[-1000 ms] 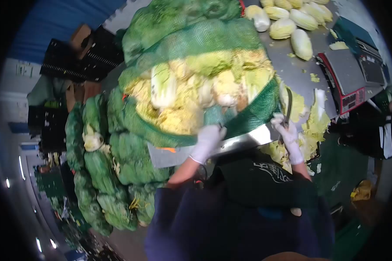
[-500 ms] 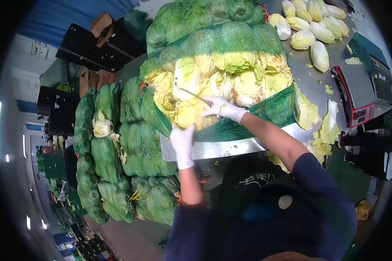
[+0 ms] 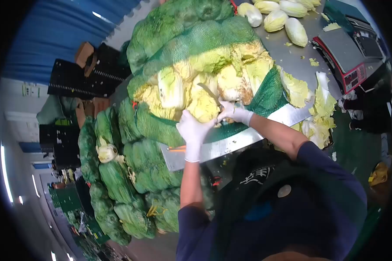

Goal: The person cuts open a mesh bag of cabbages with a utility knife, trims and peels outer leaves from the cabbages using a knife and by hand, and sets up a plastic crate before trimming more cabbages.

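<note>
The left hand (image 3: 194, 132) and right hand (image 3: 236, 114) wear thin, close-fitting white gloves (image 3: 193, 148) with cuffs over the wrists. The dark navy-blue top (image 3: 331, 178) has sleeves that end around the elbows. Over its front lies a black cloth apron (image 3: 235, 191), with curved white lettering (image 3: 259, 175) on its far part, and nearer, a pale round disc (image 3: 284, 191) and a smooth blue patch (image 3: 258, 211).

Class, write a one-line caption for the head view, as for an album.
Left hand at a cabbage, right hand holding a knife, over an open net bag.
</note>
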A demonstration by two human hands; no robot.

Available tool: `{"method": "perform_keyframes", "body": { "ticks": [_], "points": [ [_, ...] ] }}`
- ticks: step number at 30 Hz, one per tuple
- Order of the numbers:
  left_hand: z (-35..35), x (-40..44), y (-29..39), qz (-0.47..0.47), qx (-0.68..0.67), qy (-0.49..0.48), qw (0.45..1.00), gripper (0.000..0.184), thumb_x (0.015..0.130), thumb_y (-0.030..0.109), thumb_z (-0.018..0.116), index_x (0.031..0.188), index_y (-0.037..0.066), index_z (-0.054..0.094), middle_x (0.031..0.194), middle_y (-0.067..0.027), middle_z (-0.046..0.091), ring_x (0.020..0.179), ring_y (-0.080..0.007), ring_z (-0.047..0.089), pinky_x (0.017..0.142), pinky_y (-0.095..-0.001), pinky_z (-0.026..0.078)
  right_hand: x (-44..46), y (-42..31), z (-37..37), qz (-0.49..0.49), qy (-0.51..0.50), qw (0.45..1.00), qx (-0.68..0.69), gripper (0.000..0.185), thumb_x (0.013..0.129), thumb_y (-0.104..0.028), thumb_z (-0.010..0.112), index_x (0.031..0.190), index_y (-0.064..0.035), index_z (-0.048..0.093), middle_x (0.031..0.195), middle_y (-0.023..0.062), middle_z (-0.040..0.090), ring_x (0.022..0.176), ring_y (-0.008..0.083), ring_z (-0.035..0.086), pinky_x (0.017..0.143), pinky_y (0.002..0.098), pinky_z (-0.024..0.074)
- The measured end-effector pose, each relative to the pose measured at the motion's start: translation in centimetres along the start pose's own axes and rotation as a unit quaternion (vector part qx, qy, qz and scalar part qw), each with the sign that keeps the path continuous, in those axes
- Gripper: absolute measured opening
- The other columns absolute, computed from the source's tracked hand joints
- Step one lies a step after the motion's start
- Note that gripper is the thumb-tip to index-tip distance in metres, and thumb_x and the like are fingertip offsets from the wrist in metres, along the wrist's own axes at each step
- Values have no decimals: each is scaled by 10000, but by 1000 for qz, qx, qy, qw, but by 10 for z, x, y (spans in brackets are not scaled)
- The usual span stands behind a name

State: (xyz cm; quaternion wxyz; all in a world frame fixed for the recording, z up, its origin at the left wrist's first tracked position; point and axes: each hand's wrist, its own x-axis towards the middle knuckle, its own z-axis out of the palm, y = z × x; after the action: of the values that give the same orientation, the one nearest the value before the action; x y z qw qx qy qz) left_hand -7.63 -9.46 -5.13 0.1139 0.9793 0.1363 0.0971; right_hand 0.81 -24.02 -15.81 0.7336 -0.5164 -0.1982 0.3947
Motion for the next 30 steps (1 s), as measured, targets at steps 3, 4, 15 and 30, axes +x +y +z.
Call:
{"method": "perform_keyframes", "body": {
  "ticks": [3, 4, 15, 30],
  "points": [
    [-9, 18, 32, 68, 102, 30, 992, 765, 476, 557, 797, 921, 34, 460, 821, -173, 620, 740, -346, 620, 704, -395, 479, -15, -3, 0, -2, 78, 991, 106, 654, 660, -13, 718, 1266, -40, 473, 919, 45, 632, 651, 92, 560, 501, 192, 402],
    [-17, 22, 41, 83, 103, 26, 991, 761, 470, 562, 797, 910, 42, 460, 839, -159, 602, 742, -332, 605, 706, -403, 466, -19, -4, -2, -22, 117, 987, 107, 603, 647, -6, 724, 1208, -29, 506, 918, 46, 631, 653, 85, 558, 505, 183, 396],
    [-61, -22, 234, 324, -286, 115, 894, 832, 496, 393, 865, 1081, -32, 456, 1062, -208, 556, 902, -347, 578, 810, -440, 448, -261, -176, -42, -236, 381, 873, -192, 877, 554, -57, 849, 1334, -25, 448, 1311, 94, 502, 1126, 128, 482, 958, 286, 417],
    [101, -25, 266, 336, -351, -222, 846, 853, 591, 322, 855, 1190, -62, 385, 1123, -213, 490, 1035, -315, 510, 895, -386, 425, -314, -73, -108, -53, 615, 760, -205, 413, 756, -180, 722, 1117, -17, 604, 881, 64, 638, 905, 162, 599, 779, 263, 469]
  ]
}}
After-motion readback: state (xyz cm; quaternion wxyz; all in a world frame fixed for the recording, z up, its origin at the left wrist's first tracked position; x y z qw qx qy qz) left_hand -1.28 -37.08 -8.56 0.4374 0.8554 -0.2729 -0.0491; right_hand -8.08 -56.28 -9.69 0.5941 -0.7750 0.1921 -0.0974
